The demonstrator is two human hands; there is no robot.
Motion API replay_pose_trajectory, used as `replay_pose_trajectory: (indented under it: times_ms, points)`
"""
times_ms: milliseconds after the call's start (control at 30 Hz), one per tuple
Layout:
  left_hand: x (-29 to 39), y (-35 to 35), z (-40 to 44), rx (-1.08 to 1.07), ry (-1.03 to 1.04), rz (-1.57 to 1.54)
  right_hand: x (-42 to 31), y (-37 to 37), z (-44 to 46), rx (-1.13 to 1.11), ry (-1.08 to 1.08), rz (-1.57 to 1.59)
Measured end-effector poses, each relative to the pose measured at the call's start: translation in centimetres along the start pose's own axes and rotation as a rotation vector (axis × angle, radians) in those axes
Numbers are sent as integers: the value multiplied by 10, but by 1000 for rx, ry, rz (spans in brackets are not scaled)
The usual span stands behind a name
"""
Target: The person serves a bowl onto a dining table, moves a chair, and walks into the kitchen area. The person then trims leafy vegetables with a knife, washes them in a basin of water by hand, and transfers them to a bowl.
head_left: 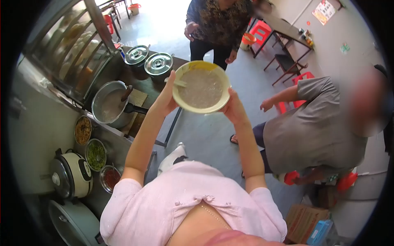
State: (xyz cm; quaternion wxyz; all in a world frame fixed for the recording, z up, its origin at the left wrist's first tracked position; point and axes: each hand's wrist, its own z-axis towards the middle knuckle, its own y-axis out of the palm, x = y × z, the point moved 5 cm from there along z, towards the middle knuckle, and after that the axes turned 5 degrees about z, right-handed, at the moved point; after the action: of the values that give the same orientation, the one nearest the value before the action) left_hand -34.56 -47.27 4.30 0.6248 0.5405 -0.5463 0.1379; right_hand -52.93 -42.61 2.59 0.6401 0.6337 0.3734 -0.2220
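Observation:
A yellow-rimmed bowl [201, 88] of pale, thick porridge-like food is held up in front of me with both hands. On its left side my left hand [165, 98] grips the wall, the thumb near the rim. My right hand [233, 105] holds the lower right side. The light handle of a spoon [179, 83] rests in the bowl at the left; its other end is hidden in the food. To the left, a pot [110, 102] with similar pale food and a dark-handled ladle stands on the counter.
Two lidded pots [159, 64], dishes of chopped food [96, 154] and a rice cooker [72, 174] line the left counter. One person [217, 20] stands ahead, another person [316, 123] at the right. Behind them are a table [283, 30] and stools. A cardboard box [305, 221] lies lower right.

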Motion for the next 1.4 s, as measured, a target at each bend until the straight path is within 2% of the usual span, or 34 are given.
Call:
replay_pose_trajectory:
  times_ms: [367,467,700,1000,1300,1367,1400]
  points:
    - [2,54,124,-245,-172,158,-58,-60,8,240,-189,95]
    - [-16,71,163,-286,-308,124,-70,-91,9,287,-232,117]
    - [-56,133,262,-398,-363,119,-126,-177,10,449,-298,141]
    - [-88,232,408,-374,-360,119,-243,-320,51,471,-310,62]
    - [-101,287,592,-352,-289,102,-352,-455,151,460,-297,50]
    - [-106,286,635,-276,-350,174,-369,-483,177,426,-287,65]
    - [-106,292,660,-313,-358,154,-380,-498,191,404,-269,92]
